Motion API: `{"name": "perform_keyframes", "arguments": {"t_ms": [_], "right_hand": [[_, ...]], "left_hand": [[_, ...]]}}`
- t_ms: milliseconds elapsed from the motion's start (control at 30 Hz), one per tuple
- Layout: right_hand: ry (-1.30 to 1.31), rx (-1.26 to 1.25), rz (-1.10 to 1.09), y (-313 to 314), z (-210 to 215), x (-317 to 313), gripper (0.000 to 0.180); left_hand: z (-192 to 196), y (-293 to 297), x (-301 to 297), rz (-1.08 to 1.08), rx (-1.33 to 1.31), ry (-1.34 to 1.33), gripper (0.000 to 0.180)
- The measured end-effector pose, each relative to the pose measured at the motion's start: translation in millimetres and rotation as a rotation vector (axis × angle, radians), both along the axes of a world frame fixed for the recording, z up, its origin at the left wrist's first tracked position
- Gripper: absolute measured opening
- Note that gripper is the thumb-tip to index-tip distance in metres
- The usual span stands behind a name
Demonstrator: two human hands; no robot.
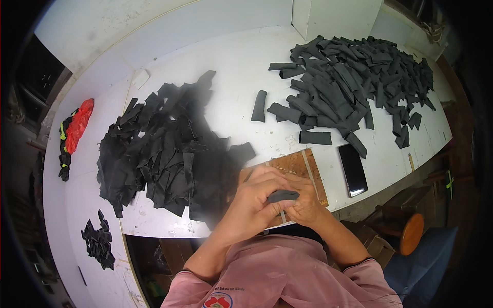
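Observation:
Close in front of me, both hands come together over a brown wooden board (319,187) at the table's near edge. My left hand (259,192) is closed, thumb and fingers pinching a small dark grey fabric tube (282,195). Pressed against it, my right hand (306,200) has its fingers curled round the same piece; its fingertips are partly hidden. A thin metal pin-like tool (285,170) shows on the board just beyond the hands. Left of them spreads a heap of flat black fabric pieces (164,159). Farther right lies a large pile of rolled dark grey fabric tubes (354,77).
A black phone (353,170) lies right of the board. On the white table (231,61), a red plastic bag (80,126) and a small heap of black scraps (98,240) are at the left. An orange-topped stool (412,234) stands below the right edge.

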State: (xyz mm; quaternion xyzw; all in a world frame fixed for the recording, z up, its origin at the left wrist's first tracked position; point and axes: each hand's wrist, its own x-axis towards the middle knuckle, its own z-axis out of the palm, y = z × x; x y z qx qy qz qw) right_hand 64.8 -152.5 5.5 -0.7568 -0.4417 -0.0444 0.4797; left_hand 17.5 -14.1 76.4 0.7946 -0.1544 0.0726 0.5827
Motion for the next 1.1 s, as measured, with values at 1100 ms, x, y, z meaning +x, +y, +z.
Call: {"name": "perform_keyframes", "arguments": {"t_ms": [1100], "right_hand": [[-0.033,-0.233,-0.047,-0.8,5.4,1.8,0.025]], "left_hand": [[-30.9,-1.6,-14.5,0.236,-0.820,0.176,0.024]]}}
